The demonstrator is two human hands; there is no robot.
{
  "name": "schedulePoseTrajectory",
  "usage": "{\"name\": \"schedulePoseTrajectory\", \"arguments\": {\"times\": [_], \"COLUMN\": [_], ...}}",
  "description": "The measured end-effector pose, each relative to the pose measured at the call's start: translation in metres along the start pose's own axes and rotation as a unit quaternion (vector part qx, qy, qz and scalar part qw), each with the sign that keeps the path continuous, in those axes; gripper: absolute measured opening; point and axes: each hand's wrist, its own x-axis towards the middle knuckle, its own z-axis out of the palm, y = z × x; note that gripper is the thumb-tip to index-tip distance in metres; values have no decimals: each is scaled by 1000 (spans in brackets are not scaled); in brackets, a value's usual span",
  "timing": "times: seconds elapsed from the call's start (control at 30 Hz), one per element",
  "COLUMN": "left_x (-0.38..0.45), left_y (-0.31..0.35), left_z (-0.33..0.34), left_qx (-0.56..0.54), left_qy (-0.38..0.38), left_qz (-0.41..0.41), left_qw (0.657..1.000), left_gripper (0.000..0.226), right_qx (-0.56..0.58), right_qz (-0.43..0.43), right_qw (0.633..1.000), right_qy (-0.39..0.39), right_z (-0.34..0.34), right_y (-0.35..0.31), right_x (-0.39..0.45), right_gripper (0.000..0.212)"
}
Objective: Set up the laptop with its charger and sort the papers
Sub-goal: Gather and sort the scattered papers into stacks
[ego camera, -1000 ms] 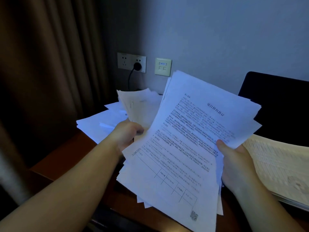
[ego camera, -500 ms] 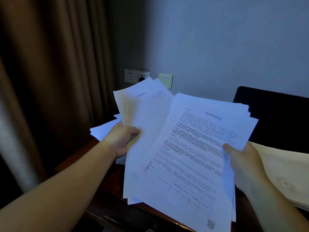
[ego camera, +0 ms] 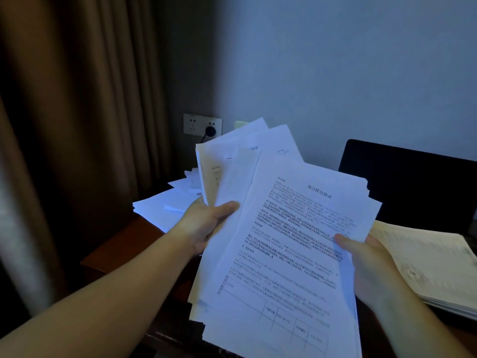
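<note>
So both hands are up in front holding a messy bundle of papers [ego camera: 284, 254] over the near edge of the desk [ego camera: 116, 251]. The right hand [ego camera: 371, 270] grips the right edge of the front sheets, thumb pressed flat on top of the printed page and the other fingers hidden underneath. The left hand [ego camera: 204, 226] pinches a second bunch fanned out behind and to the left, thumb on the front, fingers out of sight at the back.

The top sheet is white, tilted, covered in dense printed text with a centred heading, and there's a table grid near its bottom edge. Everything looks bluish in the dim light. The sheets behind it aren't squared up at all, corners sticking out everywhere, and a couple in the left bunch look more yellowish.

Just past the right hand there's a thick yellowish stack [ego camera: 433, 267] lying flat on the desk. Past the left hand, a loose white pile [ego camera: 165, 205] sits at the far left corner of the desk.

Further back on the right is the dark laptop screen [ego camera: 413, 182], open and upright. On the wall behind, a wall socket [ego camera: 202, 124] has a black plug [ego camera: 210, 131] in it, and a brown curtain [ego camera: 77, 125] hangs down the left side.
</note>
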Motion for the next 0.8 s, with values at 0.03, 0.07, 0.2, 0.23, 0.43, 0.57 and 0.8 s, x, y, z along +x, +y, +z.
{"name": "schedulePoseTrajectory", "arguments": {"times": [0.03, 0.07, 0.2, 0.23, 0.43, 0.57, 0.8], "left_x": [-1, -1, 1, 1, 6, 6, 7], "left_y": [-1, -3, -5, -6, -9, -10, -5], "left_z": [2, 2, 1, 1, 0, -3, -4], "left_qx": [-7, -19, -62, -63, -34, -27, -79], "left_qy": [-6, -13, -37, -41, -34, -41, -45], "left_qz": [-6, -13, -49, -54, -46, -48, -49], "left_qw": [1000, 1000, 996, 996, 998, 998, 995], "left_gripper": [44, 45, 33, 30, 32, 31, 29], "right_qx": [-1, -1, -1, -2, -24, -55, -21], "right_qz": [-8, -16, -17, -10, -1, 10, -19], "right_qw": [1000, 1000, 999, 1000, 1000, 998, 999], "right_qy": [7, 16, 33, 30, 13, -20, 33], "right_z": [1, 1, -5, -7, -10, -9, 0], "right_y": [1, 1, 3, 4, 6, 4, 10], "right_x": [-1, -2, -3, -3, -2, -2, -3], "right_gripper": [40, 40, 38, 38, 34, 29, 23]}}
